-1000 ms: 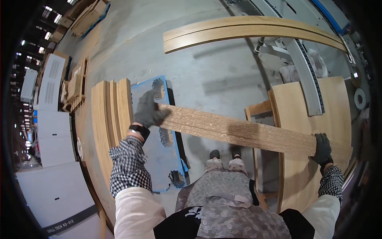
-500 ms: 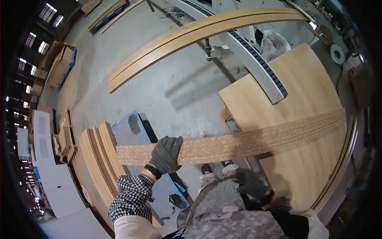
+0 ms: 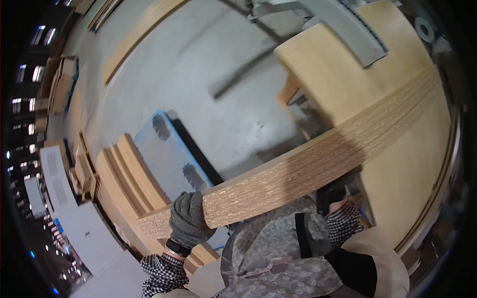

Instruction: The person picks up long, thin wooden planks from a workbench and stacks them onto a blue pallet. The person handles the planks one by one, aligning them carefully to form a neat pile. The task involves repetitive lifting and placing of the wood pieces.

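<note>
A long stack of chipboard strips (image 3: 258, 198) slants across in front of me, its rough brown edges facing up. Around its left part my left hand (image 3: 189, 218), in a grey knitted glove, is closed, the fingers over the far edge. My right hand (image 3: 332, 194), in a dark glove, is at the near edge farther right, apparently gripping the strips from below; its fingertips are hidden. The far right end of the stack lies over a wood-coloured panel (image 3: 407, 164).
To the left, wood-faced boards (image 3: 124, 174) lie stacked beside a worn blue-edged platform (image 3: 169, 149). A roller conveyor (image 3: 348, 35) ends above the panel at the upper right. Another long board (image 3: 139, 37) lies at the upper left, with cardboard (image 3: 63, 84) beyond.
My right hand has come up to the near edge of the strips. The stack now slants more, its left end lower and nearer me. The view has shifted too.
</note>
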`<action>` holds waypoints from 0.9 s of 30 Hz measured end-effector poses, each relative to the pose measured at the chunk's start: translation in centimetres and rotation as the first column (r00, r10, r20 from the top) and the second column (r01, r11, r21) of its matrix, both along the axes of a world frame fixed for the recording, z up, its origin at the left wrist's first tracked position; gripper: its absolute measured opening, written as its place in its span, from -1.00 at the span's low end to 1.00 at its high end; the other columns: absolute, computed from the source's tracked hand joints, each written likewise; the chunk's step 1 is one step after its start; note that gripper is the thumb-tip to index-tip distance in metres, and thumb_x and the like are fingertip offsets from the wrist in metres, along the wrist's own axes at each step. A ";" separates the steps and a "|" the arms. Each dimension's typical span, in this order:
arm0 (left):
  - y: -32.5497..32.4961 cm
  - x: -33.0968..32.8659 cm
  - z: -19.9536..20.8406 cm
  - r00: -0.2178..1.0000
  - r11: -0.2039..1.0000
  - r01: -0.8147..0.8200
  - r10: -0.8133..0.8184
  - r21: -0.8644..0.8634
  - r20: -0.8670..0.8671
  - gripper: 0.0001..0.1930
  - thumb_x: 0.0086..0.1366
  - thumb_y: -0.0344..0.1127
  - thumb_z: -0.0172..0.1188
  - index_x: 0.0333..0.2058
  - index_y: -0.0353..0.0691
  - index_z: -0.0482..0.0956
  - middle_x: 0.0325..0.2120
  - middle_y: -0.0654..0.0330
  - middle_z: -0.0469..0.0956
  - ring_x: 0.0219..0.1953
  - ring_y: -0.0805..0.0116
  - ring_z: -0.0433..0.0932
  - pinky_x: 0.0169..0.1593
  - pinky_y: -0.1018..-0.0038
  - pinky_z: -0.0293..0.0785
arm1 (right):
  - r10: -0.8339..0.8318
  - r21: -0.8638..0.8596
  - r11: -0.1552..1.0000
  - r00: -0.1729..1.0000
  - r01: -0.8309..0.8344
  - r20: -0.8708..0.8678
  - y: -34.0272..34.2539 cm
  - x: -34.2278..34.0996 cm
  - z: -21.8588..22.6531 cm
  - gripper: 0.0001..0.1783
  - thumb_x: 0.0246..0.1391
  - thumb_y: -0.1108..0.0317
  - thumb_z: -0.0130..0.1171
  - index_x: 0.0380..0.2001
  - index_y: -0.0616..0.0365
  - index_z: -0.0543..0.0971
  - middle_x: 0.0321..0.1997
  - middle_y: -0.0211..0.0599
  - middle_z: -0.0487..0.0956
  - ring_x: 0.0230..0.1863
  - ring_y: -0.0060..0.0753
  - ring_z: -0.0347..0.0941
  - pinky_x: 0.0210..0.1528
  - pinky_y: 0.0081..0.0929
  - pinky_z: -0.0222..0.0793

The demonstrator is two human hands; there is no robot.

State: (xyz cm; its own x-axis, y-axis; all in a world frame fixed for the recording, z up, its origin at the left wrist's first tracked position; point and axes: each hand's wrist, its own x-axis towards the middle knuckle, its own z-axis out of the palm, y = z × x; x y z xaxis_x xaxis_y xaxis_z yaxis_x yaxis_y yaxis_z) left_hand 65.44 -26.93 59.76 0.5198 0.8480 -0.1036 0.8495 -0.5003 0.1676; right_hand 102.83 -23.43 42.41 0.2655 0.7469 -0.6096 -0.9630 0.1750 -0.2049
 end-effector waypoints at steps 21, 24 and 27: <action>-6.5 -6.2 -3.8 0.867 0.861 -0.437 0.480 -0.261 0.130 -0.12 -0.21 0.02 0.42 0.07 -0.36 0.33 -0.10 -0.12 0.42 -0.06 -0.11 0.43 0.04 0.01 0.33 | 0.277 0.042 0.958 0.952 -0.284 0.134 4.2 -5.0 -0.7 -0.12 0.00 -0.31 0.07 0.22 0.07 0.23 0.17 0.05 0.34 0.08 -0.02 0.40 0.12 0.05 0.36; -9.0 -7.8 -6.3 0.826 0.849 -0.498 0.526 -0.176 0.201 -0.13 -0.20 0.03 0.40 0.08 -0.34 0.33 -0.08 -0.12 0.41 -0.04 -0.11 0.42 0.05 -0.01 0.33 | 0.362 0.136 0.916 0.924 -0.378 0.127 3.9 -9.5 1.5 -0.12 -0.01 -0.31 0.07 0.22 0.07 0.23 0.18 0.05 0.34 0.09 -0.02 0.40 0.13 0.05 0.35; -11.8 -10.1 -8.1 0.772 0.810 -0.562 0.587 -0.170 0.243 -0.10 -0.21 0.03 0.41 0.10 -0.33 0.30 -0.06 -0.13 0.40 -0.02 -0.12 0.41 0.07 -0.01 0.30 | 0.441 0.271 0.843 0.886 -0.465 0.147 4.2 -15.1 4.6 -0.11 -0.01 -0.32 0.07 0.23 0.07 0.23 0.18 0.05 0.34 0.10 -0.01 0.39 0.14 0.06 0.35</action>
